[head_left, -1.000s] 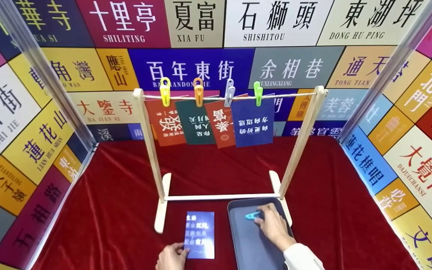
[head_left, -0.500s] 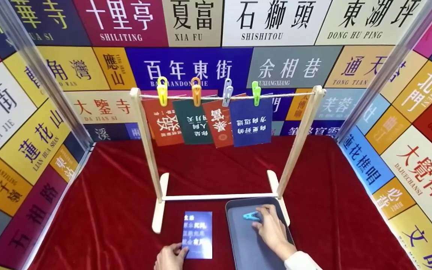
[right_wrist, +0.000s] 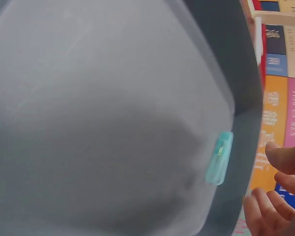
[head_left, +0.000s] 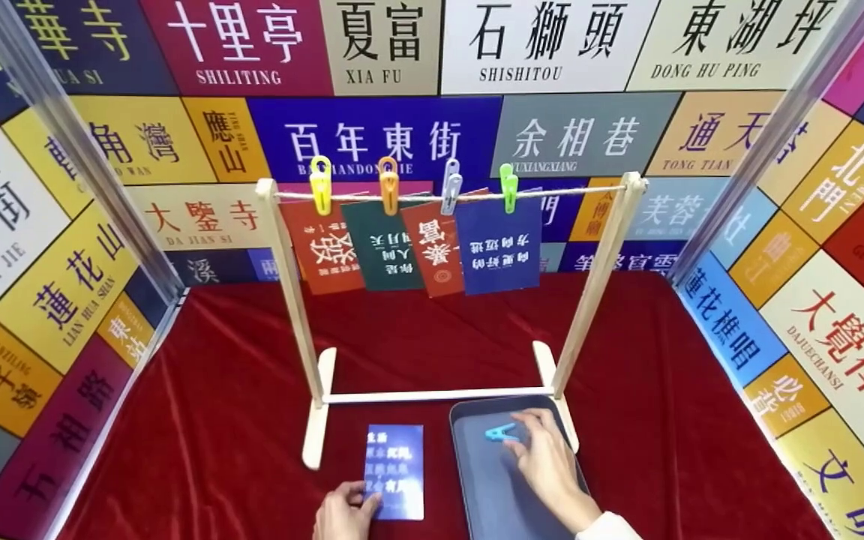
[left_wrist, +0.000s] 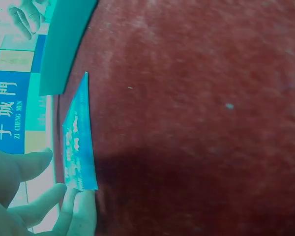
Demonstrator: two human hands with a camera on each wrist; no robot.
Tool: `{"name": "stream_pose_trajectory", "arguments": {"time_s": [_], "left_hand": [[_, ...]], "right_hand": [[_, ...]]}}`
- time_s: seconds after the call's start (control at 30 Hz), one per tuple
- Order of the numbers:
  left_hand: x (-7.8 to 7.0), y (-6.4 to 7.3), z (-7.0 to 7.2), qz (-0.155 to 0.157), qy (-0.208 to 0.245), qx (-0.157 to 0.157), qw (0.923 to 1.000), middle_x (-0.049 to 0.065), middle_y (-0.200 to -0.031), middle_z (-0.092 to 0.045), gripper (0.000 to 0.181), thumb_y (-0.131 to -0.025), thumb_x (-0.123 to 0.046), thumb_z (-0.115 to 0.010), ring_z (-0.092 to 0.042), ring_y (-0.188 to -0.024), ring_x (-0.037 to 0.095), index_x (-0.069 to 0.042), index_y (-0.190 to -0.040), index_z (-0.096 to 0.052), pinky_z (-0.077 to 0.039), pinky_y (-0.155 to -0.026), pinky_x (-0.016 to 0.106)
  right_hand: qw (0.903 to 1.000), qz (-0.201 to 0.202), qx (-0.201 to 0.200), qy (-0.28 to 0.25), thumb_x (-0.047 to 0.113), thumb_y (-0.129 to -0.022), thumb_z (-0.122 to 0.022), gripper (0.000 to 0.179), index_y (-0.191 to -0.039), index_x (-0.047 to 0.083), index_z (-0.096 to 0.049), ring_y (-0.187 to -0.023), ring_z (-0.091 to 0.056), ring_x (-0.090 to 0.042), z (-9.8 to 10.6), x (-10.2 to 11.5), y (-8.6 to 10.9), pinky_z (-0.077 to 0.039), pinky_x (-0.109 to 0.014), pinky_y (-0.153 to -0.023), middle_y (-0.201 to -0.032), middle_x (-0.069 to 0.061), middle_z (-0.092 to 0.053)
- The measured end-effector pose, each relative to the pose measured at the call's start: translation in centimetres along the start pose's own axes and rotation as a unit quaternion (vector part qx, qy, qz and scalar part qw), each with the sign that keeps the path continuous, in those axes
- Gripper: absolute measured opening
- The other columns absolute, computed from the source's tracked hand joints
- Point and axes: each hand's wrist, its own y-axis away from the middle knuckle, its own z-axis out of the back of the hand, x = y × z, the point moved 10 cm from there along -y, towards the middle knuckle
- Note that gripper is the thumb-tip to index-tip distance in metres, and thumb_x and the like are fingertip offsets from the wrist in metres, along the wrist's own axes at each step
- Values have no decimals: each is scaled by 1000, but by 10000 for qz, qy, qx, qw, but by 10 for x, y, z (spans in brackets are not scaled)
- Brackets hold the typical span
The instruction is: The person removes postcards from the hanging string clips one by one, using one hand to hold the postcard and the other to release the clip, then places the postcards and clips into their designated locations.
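In the head view, my left hand [head_left: 343, 511] rests at the lower left edge of a blue card [head_left: 394, 472] with white writing, which lies on the red cloth. Fingertips touch the edge of that card [left_wrist: 81, 147] in the left wrist view, and the upper digits stand apart from it. Over the dark grey tray [head_left: 477, 480] hovers my right hand [head_left: 548, 457], thumb and fingers spread around one end of a light blue clothespin [head_left: 502, 433]. The right wrist view shows the clothespin [right_wrist: 220, 158] lying in the tray, with a gap between it and the hand [right_wrist: 280, 196].
Behind the hands stands a wooden frame [head_left: 439, 395] with a cord along its top. Yellow [head_left: 321, 186], orange [head_left: 388, 186], grey-purple [head_left: 451, 186] and green clothespins [head_left: 508, 189] hold cards there. Printed panels [head_left: 372, 139] surround the red-covered table.
The head view has shifted slightly. My right thumb and fingers have spread a little around the light blue clothespin. The left hand and blue card keep their places.
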Motion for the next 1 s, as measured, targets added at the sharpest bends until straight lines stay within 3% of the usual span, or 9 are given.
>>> {"name": "stream_pose_trajectory", "arguments": {"time_s": [0.13,0.4,0.7,0.93,1.0], "left_hand": [[-8,1,3,-19,-1,18,10000,1,-86,-73,30,-75,-24,-87,-68,-79,21,-14,-100,-76,-52,-67,40],[-26,4,6,-203,92,99,9997,3,-94,-72,33,-76,-25,-87,-69,-85,21,-14,-104,-75,-54,-73,43],[-44,8,19,-529,396,-392,9970,9,-105,-66,44,-71,-18,-90,-67,-93,26,-13,-111,-72,-56,-74,44],[-64,13,27,-917,1137,-487,9881,14,-107,-67,48,-72,-9,-89,-68,-96,31,-6,-116,-70,-62,-80,42],[-67,13,28,-827,1388,-445,9859,16,-111,-66,50,-73,-8,-88,-68,-98,33,-6,-119,-68,-63,-79,40]], "right_hand": [[9991,261,-332,-42,7,-73,-87,40,-110,7,-73,-103,-65,-30,12,12,1,-53,-48,-87,-110,-7,-67],[9949,666,-753,106,6,-69,-89,40,-106,9,-74,-99,-62,-27,30,30,4,-46,-45,-81,-108,-4,-68],[9888,1114,-989,-80,4,-66,-89,41,-105,7,-74,-98,-62,-28,42,44,8,-51,-48,-85,-107,-7,-68],[9841,1357,-1130,-160,3,-66,-90,44,-106,8,-74,-102,-63,-28,55,52,10,-52,-47,-82,-110,-8,-69],[9841,1359,-1136,-128,5,-66,-90,44,-107,8,-74,-105,-64,-27,59,54,10,-52,-46,-82,-111,-8,-70]]}}
